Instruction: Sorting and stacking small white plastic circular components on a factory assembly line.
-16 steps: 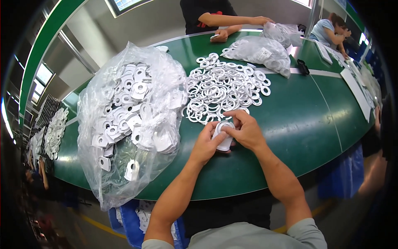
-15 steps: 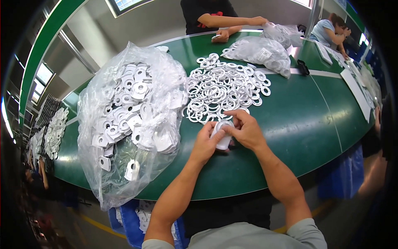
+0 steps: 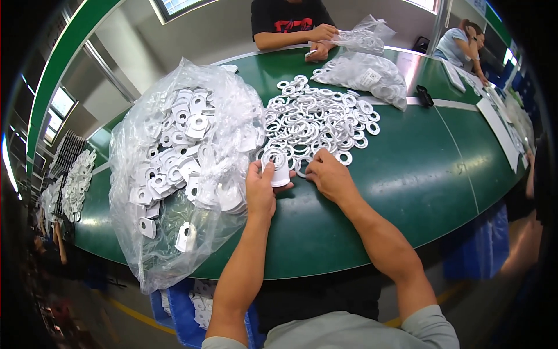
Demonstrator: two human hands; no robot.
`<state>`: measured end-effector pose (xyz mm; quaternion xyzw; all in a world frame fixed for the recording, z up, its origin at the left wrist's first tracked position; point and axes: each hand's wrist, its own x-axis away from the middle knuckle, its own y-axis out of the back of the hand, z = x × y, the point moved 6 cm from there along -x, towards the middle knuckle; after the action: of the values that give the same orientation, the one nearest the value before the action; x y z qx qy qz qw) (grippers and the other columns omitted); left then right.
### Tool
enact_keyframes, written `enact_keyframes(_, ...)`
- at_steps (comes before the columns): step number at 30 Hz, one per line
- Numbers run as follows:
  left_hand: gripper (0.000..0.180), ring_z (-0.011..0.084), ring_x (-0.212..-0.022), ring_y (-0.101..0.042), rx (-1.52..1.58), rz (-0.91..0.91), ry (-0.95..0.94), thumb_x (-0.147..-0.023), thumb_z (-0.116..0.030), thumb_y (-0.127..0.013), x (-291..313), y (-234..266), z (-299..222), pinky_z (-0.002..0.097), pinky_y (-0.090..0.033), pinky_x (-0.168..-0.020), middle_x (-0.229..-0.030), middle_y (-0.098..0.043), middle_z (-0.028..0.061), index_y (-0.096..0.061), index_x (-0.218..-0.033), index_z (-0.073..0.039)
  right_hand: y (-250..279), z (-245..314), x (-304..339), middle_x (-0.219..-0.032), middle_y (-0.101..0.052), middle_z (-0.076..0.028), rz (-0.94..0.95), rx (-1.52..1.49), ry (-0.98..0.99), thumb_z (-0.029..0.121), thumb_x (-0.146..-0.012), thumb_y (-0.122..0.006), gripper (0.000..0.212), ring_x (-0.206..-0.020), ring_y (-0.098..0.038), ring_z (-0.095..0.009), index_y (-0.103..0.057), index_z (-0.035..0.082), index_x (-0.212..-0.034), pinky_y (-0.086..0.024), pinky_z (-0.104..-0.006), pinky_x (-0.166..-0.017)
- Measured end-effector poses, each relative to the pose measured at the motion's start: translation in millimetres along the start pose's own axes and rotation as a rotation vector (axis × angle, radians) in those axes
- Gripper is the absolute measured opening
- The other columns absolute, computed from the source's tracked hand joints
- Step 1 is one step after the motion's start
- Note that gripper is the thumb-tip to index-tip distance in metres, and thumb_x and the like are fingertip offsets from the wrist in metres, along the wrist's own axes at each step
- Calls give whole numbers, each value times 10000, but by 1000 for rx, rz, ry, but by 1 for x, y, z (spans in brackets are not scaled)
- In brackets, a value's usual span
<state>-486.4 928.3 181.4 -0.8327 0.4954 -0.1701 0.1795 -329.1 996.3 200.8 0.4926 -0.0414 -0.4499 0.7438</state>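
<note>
My left hand (image 3: 261, 189) is closed on a white plastic plate (image 3: 281, 176) with one rounded end and a round hole. A ring appears to sit around that hole, facing up. Just to the right, my right hand (image 3: 331, 177) has its fingertips pinched together at the near edge of a pile of white rings (image 3: 308, 125). A white ring (image 3: 300, 169) lies against those fingertips, and its far side shows. On the left a large clear plastic bag (image 3: 131, 192) lies spread open, filled with similar white plates (image 3: 165, 168).
Across the green table (image 3: 401, 215) a person's hands (image 3: 323, 41) hold a clear bag of rings (image 3: 365, 41). Another filled bag (image 3: 372, 80) lies before them. A black object (image 3: 425, 96) rests farther right. A blue bin (image 3: 187, 326) stands below the near edge.
My hands have moved apart. The left went leftward with the white plate, and the right let go of it and reached to a ring. The person opposite drew a bag leftward.
</note>
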Motion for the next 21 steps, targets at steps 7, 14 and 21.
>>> enact_keyframes(7, 217, 266, -804, -698, -53, 25, 8, -989, -150, -454, 1, -3, 0, 287, -584, -537, -996, -632, 158, -413, -1141, -1, 18, 2, 0, -923, -535, -80, -85, -143, -42, 115, -772, -725, 143, -824, -584, -249, -631, 37, -846, -478, -361, -701)
enact_keyframes(14, 223, 260, -815, -698, -97, 59, -3, -992, -165, -457, 1, -2, 3, 293, -578, -538, -1009, -633, 147, -413, -1141, -5, 3, 10, -1, -881, -575, -84, -113, 67, 17, 125, -751, -742, 156, -774, -608, -236, -660, 56, -864, -498, -345, -676)
enact_keyframes(21, 234, 265, -811, -696, -67, 82, 19, -988, -167, -469, 4, -8, 3, 295, -577, -532, -1022, -633, 151, -418, -1148, -5, 46, -6, 7, -813, -609, -77, -259, -360, -140, 98, -793, -709, 110, -641, -604, -193, -653, 41, -868, -482, -304, -576)
